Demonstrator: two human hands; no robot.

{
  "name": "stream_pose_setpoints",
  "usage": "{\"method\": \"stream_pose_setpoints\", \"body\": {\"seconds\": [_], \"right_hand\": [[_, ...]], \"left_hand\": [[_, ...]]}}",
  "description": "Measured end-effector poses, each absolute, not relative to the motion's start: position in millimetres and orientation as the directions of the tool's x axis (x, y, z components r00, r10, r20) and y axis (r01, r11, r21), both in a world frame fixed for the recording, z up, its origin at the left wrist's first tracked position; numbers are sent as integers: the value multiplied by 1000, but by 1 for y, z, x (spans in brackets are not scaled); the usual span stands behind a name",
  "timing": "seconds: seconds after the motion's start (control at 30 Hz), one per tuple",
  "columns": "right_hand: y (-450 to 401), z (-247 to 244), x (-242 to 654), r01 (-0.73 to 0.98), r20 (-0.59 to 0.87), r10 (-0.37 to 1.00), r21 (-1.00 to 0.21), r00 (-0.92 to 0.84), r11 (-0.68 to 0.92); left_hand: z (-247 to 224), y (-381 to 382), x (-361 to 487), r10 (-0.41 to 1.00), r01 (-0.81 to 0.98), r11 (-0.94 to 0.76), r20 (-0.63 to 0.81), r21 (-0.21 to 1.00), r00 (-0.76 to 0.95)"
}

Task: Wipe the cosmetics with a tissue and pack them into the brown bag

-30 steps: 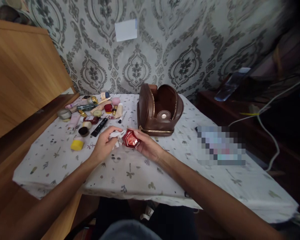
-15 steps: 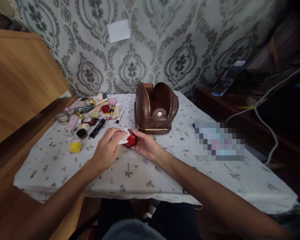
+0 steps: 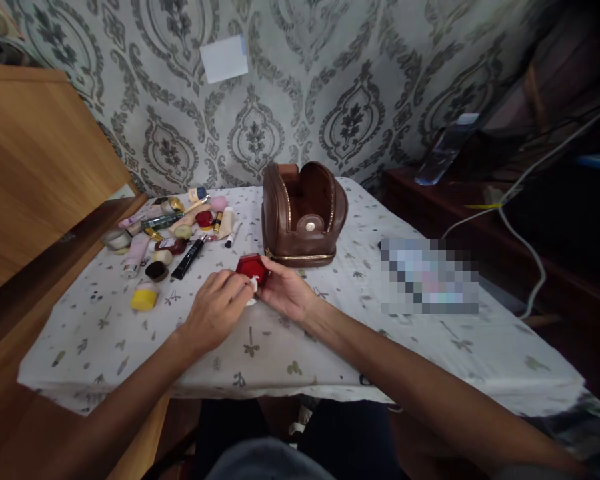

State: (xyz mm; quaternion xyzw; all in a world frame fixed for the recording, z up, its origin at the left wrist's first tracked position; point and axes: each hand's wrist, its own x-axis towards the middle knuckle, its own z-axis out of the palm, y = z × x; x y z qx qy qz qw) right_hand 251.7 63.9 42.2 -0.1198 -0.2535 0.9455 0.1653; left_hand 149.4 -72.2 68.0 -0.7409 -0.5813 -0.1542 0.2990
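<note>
In my right hand (image 3: 287,292) is a small red box with angled corners (image 3: 251,266), gripped at its right side above the table. My left hand (image 3: 219,303) pinches a white tissue (image 3: 253,285) against the box's near edge. Most of the tissue is hidden by the fingers. Just behind the box stands a brown leather cosmetic bag (image 3: 303,233), unzipped with its top gaping. Left of my hands lie a black tube (image 3: 188,259), a round black-lidded jar (image 3: 156,270) and a yellow-capped container (image 3: 145,297).
Several more cosmetics, among them a pink tube (image 3: 136,255) and a red jar (image 3: 205,220), crowd the back left of the patterned tablecloth (image 3: 300,363). A blurred-out flat object (image 3: 430,275) lies to the right. Beyond the table's right edge are a plastic bottle (image 3: 443,152) and a white cable (image 3: 535,267).
My left hand has moved the tissue from the left part of the red box down to its near edge, and more of the box's top shows. The view has shifted slightly.
</note>
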Motion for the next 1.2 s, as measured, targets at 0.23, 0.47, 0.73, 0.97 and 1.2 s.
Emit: {"method": "stream_pose_setpoints", "body": {"seconds": [0.23, 0.47, 0.73, 0.97, 1.2], "right_hand": [[60, 44, 255, -198, -99, 286, -508, -953, -838], [56, 42, 254, -234, -78, 312, -498, -947, -835], [58, 50, 256, -289, -42, 388, -595, -921, -750], [52, 42, 253, -298, 91, 473, -874, -876, -384], [50, 39, 257, -246, 253, 498, -966, -829, 82]], "left_hand": [[85, -74, 137, 754, 995, -54, 650, -85, 96], [77, -65, 154, 711, 971, -80, 669, -227, 215], [69, -82, 132, 775, 996, -86, 627, -26, 84], [97, -76, 123, 702, 933, -67, 681, 353, -207], [112, -56, 124, 886, 924, -65, 447, 377, -120]]}}
